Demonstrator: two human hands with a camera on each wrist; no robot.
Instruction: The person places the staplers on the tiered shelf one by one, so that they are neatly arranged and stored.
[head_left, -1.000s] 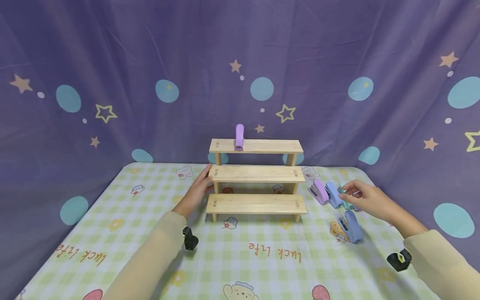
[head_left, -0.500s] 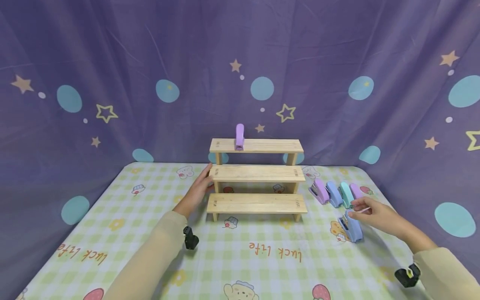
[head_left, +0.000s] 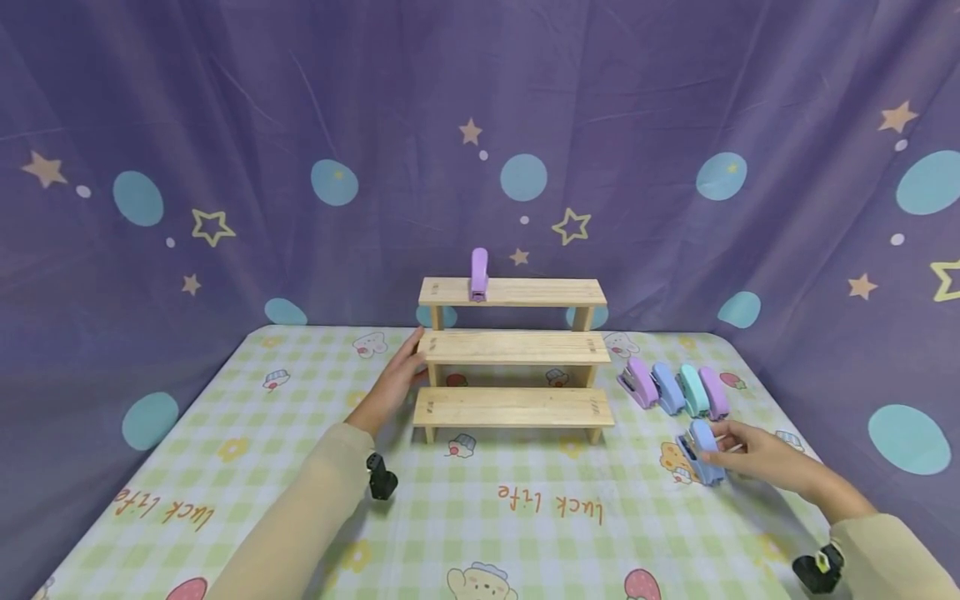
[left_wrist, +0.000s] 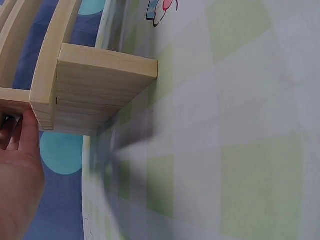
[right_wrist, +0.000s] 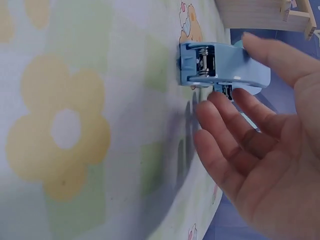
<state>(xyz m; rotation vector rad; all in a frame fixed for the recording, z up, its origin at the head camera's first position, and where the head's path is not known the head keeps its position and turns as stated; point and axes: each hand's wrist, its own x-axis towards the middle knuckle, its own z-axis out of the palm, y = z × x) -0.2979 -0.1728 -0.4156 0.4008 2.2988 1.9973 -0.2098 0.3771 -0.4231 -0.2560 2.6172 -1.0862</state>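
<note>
A three-tier wooden display stand stands on the table. My left hand holds its left side at the middle tier; in the left wrist view that hand's fingers reach under the end of a board. At the right, a blue stapler stands on the cloth between the thumb and fingers of my right hand. In the right wrist view the thumb lies along one side of this stapler, with the index fingertip at the other side and the remaining fingers loosely bent beside it.
Behind the blue stapler is a row of more staplers: purple, blue, teal and purple. Another purple stapler stands on the top tier. A purple patterned curtain hangs behind the checked tablecloth.
My right hand has come back from the row of staplers toward me and down around the nearer blue stapler. The left hand and the stand have stayed in place.
</note>
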